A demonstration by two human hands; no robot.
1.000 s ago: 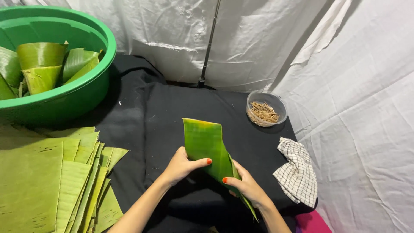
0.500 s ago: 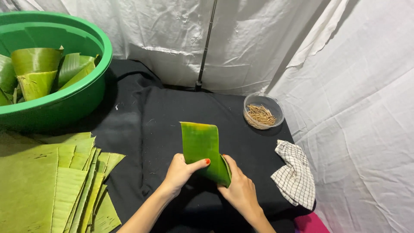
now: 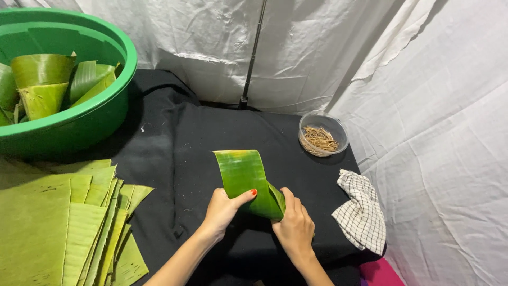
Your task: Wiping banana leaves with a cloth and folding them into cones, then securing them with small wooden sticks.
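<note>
Both my hands hold one green banana leaf piece (image 3: 242, 172) over the black cloth (image 3: 174, 153). My left hand (image 3: 225, 209) grips its lower left edge, thumb pressed on the glossy face. My right hand (image 3: 293, 229) wraps around its lower right side, where the leaf curls over into a fold. The upper end of the leaf stands up, bending away from me.
A stack of flat banana leaf sheets (image 3: 58, 228) lies at the left. A big green basin (image 3: 108, 103) holding folded leaf cones sits at the far left. A clear bowl of thin sticks (image 3: 321, 135) and a checked cloth (image 3: 362, 212) are on the right. White sheeting hangs behind.
The leaf's right side has been rolled inward under my right hand, which moved onto the fold. My left thumb came up onto the leaf face.
</note>
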